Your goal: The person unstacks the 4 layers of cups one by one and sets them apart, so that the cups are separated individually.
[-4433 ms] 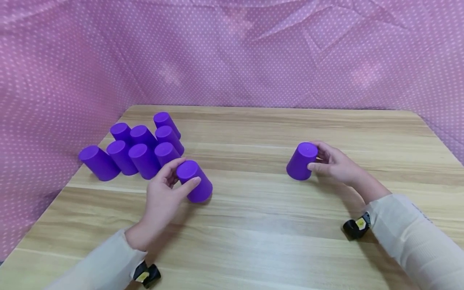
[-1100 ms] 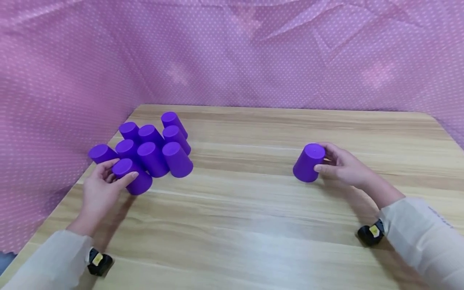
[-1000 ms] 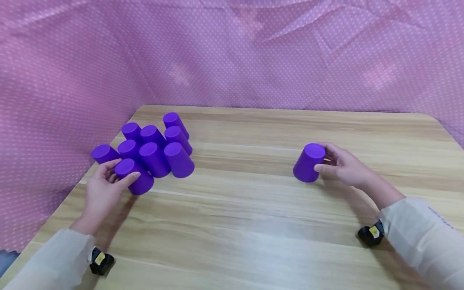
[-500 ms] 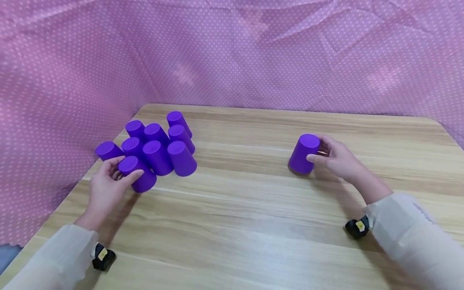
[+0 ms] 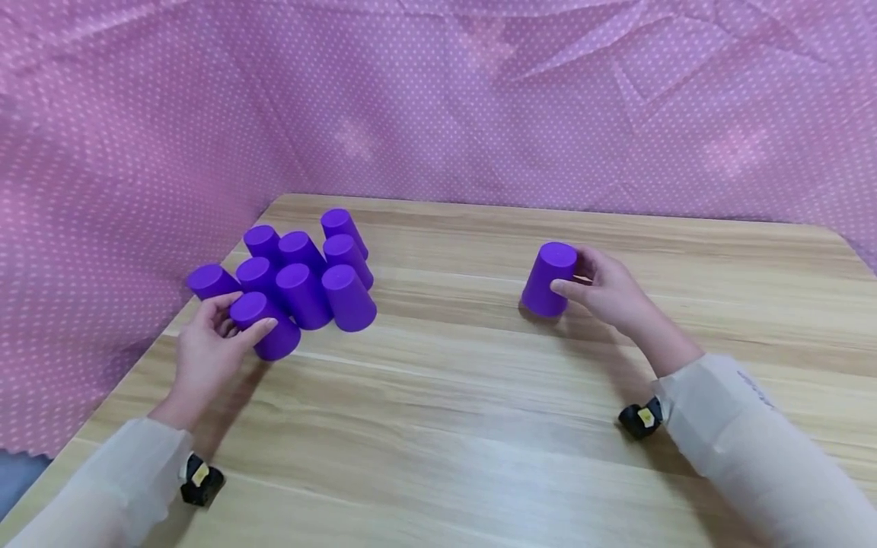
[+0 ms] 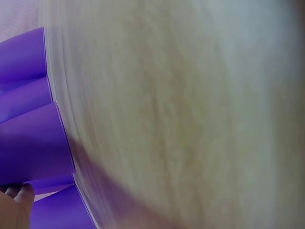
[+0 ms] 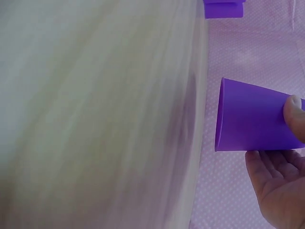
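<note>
In the head view my left hand (image 5: 208, 358) grips an upside-down purple cup (image 5: 279, 336) at the front left of a group of matching cups, fingers behind it and thumb in front. Its left wrist view shows only fingertips (image 6: 24, 195) low at the edge, against purple cups (image 6: 33, 143). My right hand (image 5: 610, 293) holds another upside-down purple cup (image 5: 543, 285) between thumb and fingers, right of the table's middle. That cup hovers slightly above the wood, with a shadow under it. In the right wrist view its rim stands apart from the tabletop.
Several upside-down purple cups (image 5: 349, 301) stand close together at the left of the wooden table (image 5: 438, 396). A pink dotted cloth (image 5: 438, 99) hangs behind and at the left. Black wrist cameras (image 5: 202, 481) sit below both cuffs.
Over about four seconds my left hand has moved its cup leftward, from the group's right front to its left front. In the last half second my right hand has raised its cup and shifted it left.
</note>
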Action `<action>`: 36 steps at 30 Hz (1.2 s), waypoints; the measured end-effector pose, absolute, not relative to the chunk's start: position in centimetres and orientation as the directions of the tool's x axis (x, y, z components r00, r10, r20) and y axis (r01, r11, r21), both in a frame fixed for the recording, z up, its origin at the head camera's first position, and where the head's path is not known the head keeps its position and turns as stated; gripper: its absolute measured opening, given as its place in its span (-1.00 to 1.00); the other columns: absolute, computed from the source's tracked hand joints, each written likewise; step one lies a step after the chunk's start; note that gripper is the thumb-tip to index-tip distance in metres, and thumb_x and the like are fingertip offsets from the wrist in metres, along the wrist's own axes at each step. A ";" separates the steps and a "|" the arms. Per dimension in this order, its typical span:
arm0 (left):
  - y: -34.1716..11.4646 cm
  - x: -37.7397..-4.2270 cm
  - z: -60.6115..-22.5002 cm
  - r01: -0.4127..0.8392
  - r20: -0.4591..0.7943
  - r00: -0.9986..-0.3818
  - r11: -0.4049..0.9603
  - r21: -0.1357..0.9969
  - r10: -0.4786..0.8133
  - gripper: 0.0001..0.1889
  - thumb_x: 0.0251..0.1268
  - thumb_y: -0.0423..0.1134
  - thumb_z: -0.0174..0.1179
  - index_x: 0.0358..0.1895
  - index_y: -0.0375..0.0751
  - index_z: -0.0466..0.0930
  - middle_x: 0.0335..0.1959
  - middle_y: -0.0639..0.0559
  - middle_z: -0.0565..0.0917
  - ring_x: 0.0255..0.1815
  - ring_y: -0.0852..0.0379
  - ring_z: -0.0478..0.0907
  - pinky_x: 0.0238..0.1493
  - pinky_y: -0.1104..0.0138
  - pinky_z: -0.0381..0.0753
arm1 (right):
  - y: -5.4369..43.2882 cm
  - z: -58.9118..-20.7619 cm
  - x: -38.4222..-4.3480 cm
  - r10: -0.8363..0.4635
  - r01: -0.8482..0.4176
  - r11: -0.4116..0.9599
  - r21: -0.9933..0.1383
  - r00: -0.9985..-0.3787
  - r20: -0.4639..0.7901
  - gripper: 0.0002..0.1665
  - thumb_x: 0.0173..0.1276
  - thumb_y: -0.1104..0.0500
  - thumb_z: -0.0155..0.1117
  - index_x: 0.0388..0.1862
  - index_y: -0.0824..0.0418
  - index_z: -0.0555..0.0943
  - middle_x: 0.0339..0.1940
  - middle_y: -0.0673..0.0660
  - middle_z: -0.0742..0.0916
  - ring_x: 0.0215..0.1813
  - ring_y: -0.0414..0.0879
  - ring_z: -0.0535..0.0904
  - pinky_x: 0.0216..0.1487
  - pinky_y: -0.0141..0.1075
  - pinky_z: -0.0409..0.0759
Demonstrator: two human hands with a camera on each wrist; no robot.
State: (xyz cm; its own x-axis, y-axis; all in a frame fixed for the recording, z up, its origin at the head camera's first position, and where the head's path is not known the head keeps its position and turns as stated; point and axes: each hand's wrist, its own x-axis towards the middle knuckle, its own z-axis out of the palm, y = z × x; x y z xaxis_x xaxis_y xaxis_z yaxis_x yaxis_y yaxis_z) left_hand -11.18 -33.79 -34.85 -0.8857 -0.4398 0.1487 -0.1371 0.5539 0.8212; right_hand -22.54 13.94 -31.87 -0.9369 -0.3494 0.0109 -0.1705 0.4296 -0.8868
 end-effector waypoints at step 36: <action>-32.5 -10.5 -33.3 -0.151 0.134 -0.893 0.565 0.811 -0.431 -0.32 0.09 -0.07 0.32 0.21 -0.30 0.26 0.19 -0.23 0.44 0.16 0.10 0.44 0.06 0.64 0.44 | 5.4 -31.4 -23.8 -0.377 -0.170 0.289 -0.942 -0.925 0.051 -0.35 0.24 0.27 0.26 0.29 0.30 0.29 0.18 0.27 0.53 0.21 0.10 0.44 0.26 -0.08 0.43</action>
State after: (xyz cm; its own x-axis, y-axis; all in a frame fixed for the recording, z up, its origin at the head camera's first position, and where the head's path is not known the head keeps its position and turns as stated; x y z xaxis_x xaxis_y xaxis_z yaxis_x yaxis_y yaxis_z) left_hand -10.52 -32.49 -33.26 -0.8926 -0.4307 0.1336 -0.1511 0.5648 0.8113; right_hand -23.76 5.39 -31.38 -0.9247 -0.3771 0.0513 -0.1702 0.2891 -0.9421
